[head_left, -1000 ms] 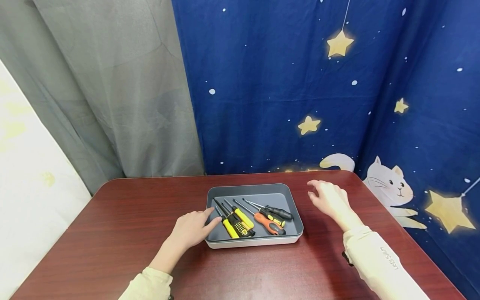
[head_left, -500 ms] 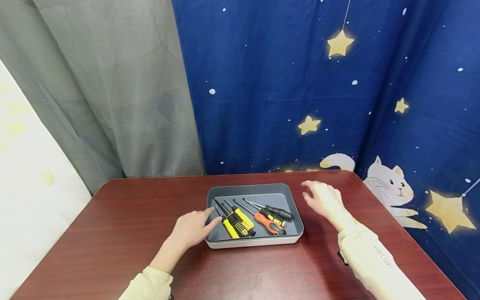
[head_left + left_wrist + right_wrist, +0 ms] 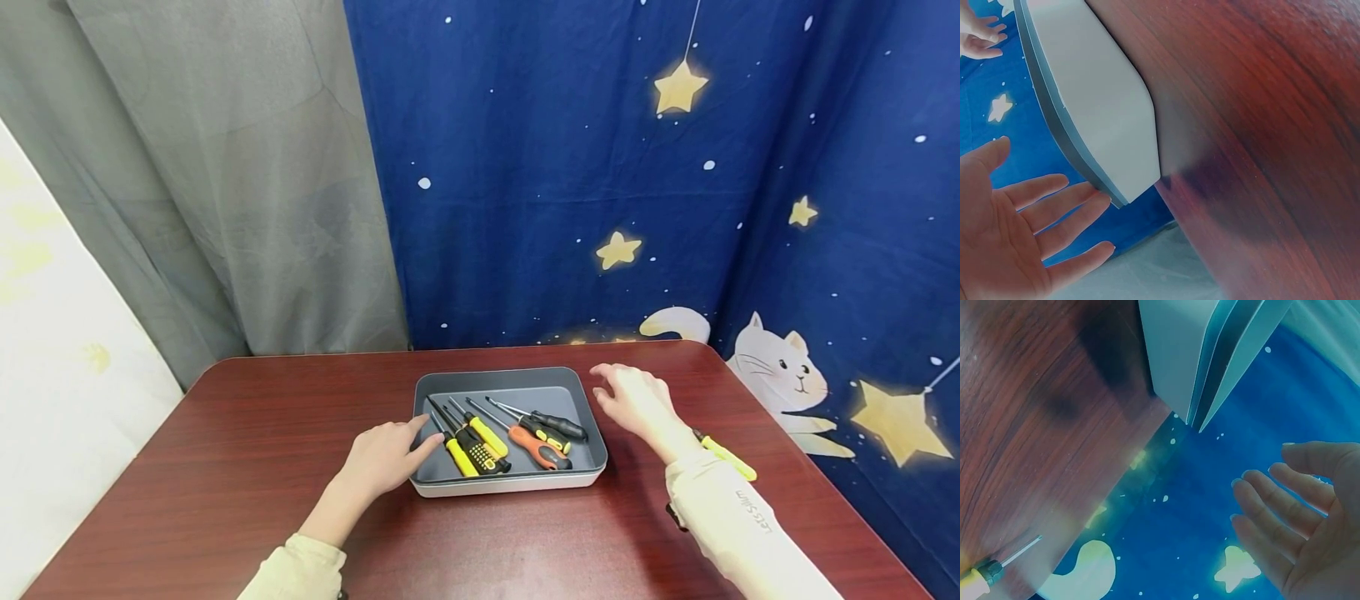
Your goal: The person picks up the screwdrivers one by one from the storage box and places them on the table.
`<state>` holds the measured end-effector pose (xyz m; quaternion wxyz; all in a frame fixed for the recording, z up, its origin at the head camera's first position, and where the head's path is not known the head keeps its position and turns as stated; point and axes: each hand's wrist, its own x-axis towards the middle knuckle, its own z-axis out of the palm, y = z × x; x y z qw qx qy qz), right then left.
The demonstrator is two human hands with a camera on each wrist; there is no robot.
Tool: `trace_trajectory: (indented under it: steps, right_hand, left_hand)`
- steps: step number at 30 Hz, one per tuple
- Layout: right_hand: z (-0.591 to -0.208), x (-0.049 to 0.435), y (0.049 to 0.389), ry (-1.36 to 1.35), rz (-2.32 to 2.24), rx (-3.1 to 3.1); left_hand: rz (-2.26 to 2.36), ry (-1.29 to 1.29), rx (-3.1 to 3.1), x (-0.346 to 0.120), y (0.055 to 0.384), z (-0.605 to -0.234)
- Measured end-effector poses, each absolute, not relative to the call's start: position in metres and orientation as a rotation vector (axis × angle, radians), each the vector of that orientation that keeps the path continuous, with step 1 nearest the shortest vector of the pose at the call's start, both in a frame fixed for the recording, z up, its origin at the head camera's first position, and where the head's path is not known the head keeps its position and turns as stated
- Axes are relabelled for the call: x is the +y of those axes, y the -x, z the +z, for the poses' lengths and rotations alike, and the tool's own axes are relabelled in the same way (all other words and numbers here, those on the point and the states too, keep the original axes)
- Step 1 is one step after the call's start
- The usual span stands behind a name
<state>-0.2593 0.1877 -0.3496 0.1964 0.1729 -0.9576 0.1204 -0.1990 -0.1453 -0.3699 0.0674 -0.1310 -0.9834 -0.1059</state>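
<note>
A shallow tray (image 3: pixel 504 483), white outside and grey inside, holds several screwdrivers. Among them are an orange-and-black screwdriver (image 3: pixel 538 448), a black screwdriver (image 3: pixel 558 423) and a yellow screwdriver (image 3: pixel 460 458). My left hand (image 3: pixel 384 458) is at the tray's left side, its fingertips right at the rim; the left wrist view shows its fingers spread and holding nothing. Off the tray's right side hovers my right hand (image 3: pixel 637 404), empty, fingers loosely bent. A yellow-handled screwdriver (image 3: pixel 726 457) lies on the table beside my right forearm, also in the right wrist view, its tip hidden by the arm in the head view.
The reddish-brown wooden table (image 3: pixel 225 467) carries the tray near its far edge. Behind it hang a grey curtain (image 3: pixel 247 183) and a blue curtain (image 3: pixel 525 167) with stars and a white cat.
My right hand has moved left, closer to the tray. The yellow-handled screwdriver beside the right forearm has come into view from behind the arm. My left hand and the tray have stayed put.
</note>
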Motion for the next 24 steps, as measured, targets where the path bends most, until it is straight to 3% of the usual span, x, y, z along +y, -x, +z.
trace_trajectory:
  steps: [24]
  right_hand:
    - [-0.361, 0.159, 0.264, -0.683, 0.354, -2.684]
  left_hand:
    - [-0.328, 0.391, -2.964, -0.146, 0.2, -0.371]
